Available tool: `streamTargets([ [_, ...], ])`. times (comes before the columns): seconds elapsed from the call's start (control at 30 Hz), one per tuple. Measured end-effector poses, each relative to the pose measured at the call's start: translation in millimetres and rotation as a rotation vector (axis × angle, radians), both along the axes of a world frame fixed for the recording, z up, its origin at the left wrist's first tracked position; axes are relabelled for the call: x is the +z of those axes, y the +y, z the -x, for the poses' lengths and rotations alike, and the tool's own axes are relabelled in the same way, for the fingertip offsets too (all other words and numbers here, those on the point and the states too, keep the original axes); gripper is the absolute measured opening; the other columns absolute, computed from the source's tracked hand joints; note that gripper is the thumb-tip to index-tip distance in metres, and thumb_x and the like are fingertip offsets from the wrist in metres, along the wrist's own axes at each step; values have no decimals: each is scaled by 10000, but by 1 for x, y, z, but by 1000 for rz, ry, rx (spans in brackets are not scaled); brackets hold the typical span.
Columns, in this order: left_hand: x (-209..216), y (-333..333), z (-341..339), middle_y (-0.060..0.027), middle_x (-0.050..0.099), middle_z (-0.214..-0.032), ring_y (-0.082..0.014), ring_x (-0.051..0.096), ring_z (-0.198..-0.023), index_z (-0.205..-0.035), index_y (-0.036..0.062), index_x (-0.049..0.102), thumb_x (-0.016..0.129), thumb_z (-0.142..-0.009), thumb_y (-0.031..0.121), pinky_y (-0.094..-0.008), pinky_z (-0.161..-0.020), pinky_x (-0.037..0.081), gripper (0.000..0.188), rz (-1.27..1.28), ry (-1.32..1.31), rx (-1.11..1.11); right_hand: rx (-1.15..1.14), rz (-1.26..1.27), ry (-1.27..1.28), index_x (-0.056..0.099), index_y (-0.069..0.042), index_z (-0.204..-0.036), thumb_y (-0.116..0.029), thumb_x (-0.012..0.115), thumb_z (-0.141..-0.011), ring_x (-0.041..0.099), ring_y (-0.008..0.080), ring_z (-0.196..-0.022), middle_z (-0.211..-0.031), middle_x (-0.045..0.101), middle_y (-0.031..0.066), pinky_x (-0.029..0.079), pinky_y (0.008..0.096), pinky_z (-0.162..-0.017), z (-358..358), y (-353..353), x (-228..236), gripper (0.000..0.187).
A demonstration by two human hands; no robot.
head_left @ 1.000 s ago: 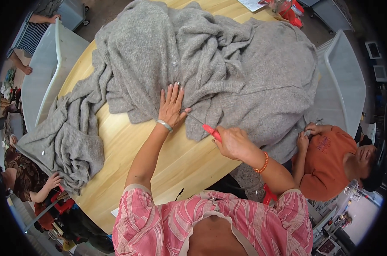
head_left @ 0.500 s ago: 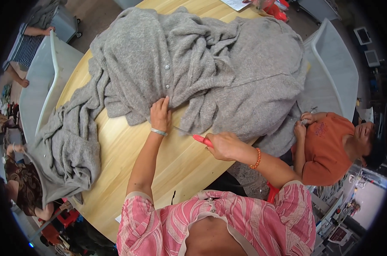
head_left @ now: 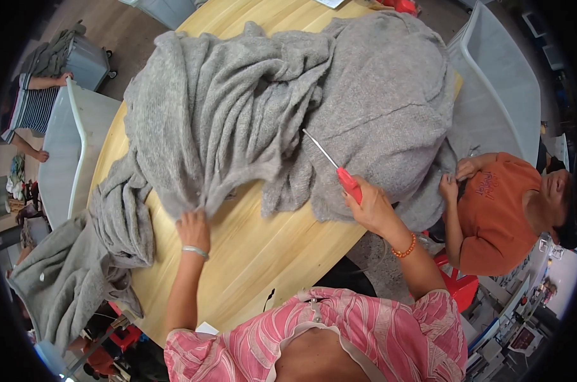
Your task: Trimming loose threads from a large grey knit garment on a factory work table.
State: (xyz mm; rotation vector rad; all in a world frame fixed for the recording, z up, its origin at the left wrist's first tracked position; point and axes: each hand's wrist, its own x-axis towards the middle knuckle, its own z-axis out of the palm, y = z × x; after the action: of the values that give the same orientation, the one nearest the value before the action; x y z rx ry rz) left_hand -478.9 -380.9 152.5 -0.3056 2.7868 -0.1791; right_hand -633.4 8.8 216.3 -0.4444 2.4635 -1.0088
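Observation:
A grey knitted cardigan (head_left: 206, 108) lies bunched on the pale wooden table (head_left: 263, 248). Its lower edge is pinched by my left hand (head_left: 194, 230), which draws the cloth toward me in a taut point; the fingertips are partly blurred. In my right hand (head_left: 372, 207) is a red-handled tool (head_left: 348, 184) with a thin metal shaft, its fingers closed round the handle. The shaft points up and to the left, over the grey pile, with its tip near the fold between two garments. A second grey knit (head_left: 387, 89) is heaped at the right.
More grey knit (head_left: 66, 274) hangs over the left edge, and pale plastic bins (head_left: 75, 140) (head_left: 498, 89) flank the table. A co-worker in orange (head_left: 498, 216) handles grey cloth at the right; a striped sleeve (head_left: 34, 111) shows at far left. A red stool (head_left: 457, 280) stands below.
My left hand has moved left and nearer, pulling the cardigan's edge; its buttons no longer show there. My right hand and the tool have moved right, the shaft now tilted more upward.

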Motion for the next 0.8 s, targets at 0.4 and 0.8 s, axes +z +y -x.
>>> streamTargets([
  [0.4,-81,121,232,-53,585,-981,-157,564,-883,-1216,-2,495,693,-794,151,-270,-809,448,491,-1380,416,374,152,-267,-66,532,-2,-995,-217,579,-818,602,441,-750,-767,613,251,473,502,-686,-10,-6,16,282],
  [0.8,-16,142,206,-126,563,-1069,-230,576,-921,-1261,31,411,686,-786,129,-336,-799,471,557,-1092,372,-44,1,-118,-44,531,0,-1046,-208,580,-831,604,429,-752,-752,614,242,478,482,-674,20,11,15,304],
])
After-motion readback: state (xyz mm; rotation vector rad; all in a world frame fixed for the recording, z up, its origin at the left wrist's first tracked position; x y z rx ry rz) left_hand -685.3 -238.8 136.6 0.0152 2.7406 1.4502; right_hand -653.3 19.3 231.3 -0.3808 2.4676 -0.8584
